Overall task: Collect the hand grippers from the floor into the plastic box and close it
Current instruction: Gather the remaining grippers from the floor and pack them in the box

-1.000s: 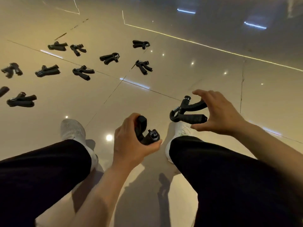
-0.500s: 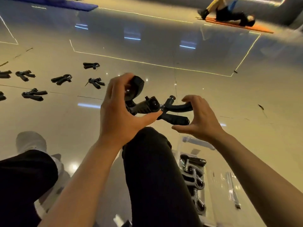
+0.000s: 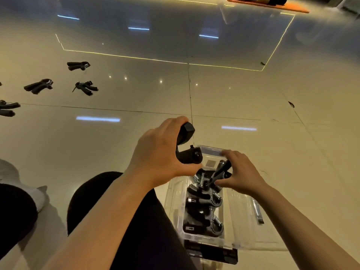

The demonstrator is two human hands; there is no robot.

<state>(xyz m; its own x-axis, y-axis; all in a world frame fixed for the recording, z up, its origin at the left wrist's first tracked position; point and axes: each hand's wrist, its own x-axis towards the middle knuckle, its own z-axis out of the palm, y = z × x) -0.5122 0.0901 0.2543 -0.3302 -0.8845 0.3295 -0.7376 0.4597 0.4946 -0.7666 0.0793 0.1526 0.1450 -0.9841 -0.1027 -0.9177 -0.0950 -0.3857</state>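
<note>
Both hands hold hand grippers above the open box at lower centre of the frame.

The left hand (image 3: 157,158) curls around a black foam-handled hand gripper (image 3: 187,146), thumb beneath it. The right hand (image 3: 240,174), fingers bent, pinches a second black hand gripper (image 3: 219,174) over the clear plastic box (image 3: 174,203), which already contains several grippers (image 3: 203,209). More black grippers (image 3: 78,65) lie on the glossy beige tiled floor (image 3: 253,94) at upper left.
</note>
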